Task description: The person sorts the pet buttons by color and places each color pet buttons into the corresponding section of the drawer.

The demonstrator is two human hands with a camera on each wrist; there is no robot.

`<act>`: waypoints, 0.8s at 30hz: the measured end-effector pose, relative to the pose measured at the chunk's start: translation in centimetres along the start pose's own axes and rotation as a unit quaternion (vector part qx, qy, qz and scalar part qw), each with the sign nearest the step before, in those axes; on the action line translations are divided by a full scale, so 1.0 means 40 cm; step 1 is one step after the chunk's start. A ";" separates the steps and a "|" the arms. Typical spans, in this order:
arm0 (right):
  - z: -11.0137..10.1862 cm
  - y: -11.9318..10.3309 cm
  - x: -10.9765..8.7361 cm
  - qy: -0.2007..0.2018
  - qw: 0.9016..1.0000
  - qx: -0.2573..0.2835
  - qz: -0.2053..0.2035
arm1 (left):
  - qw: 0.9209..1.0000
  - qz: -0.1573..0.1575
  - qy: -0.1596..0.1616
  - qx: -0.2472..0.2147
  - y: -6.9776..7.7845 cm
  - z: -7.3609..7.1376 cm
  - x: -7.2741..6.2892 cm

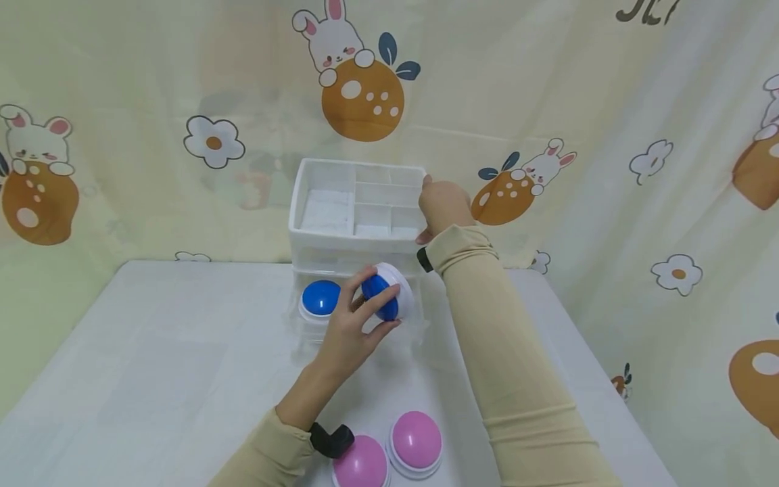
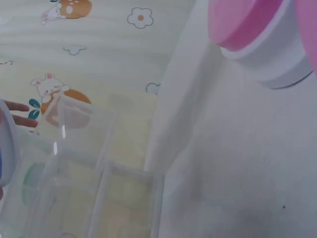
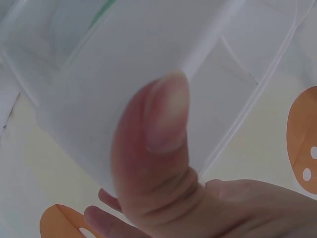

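My left hand (image 1: 351, 331) pinches a blue-domed push button (image 1: 380, 297) with a white base between thumb and fingers. The button is tilted on its side, over the pulled-out clear drawer (image 1: 420, 331) of a white drawer organizer (image 1: 359, 240). Left of it, a second blue push button (image 1: 320, 297) sits dome up in that drawer. At the organizer's right side, my right hand (image 1: 446, 206) grips the body, and its thumb (image 3: 153, 134) lies along the wall in the right wrist view. The left wrist view catches only part of the held button's white base (image 2: 9, 144).
Two pink push buttons, one (image 1: 416, 439) to the right and one (image 1: 362, 463) partly behind the left wrist strap, stand near the table's front. The organizer's top tray (image 1: 353, 203) has several compartments. Behind the white table (image 1: 164, 352) hangs a patterned curtain (image 1: 243, 67).
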State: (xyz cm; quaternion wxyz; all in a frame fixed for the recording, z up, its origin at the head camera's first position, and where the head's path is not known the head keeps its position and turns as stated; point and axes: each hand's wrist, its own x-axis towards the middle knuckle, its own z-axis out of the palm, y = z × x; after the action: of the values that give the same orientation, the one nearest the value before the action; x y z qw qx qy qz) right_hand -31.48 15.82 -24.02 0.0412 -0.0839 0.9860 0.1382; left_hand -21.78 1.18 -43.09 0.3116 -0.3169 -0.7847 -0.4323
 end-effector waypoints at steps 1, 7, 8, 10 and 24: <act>0.001 0.001 -0.001 0.001 1.000 0.000 0.000 | 1.000 0.000 0.000 0.013 -0.001 0.004 0.001; 0.011 0.003 -0.007 0.023 1.000 0.006 -0.004 | 0.995 -0.009 -0.008 0.098 -0.010 0.012 0.013; 0.012 0.003 -0.008 0.028 1.000 0.005 -0.006 | 0.994 -0.013 -0.014 0.108 -0.011 0.010 0.015; 0.013 0.003 -0.010 0.038 0.999 0.004 -0.011 | 0.992 -0.021 -0.032 0.124 -0.013 0.006 0.019; 0.000 0.012 0.020 -0.033 0.999 0.001 0.009 | 0.968 -0.049 -0.170 0.180 -0.001 -0.006 0.047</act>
State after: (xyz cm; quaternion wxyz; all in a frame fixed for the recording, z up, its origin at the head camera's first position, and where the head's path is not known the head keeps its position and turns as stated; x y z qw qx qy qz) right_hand -32.36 16.17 -23.99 0.0722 -0.0706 0.9850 0.1400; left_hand -22.88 1.39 -41.55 0.2037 -0.2858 -0.9056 -0.2380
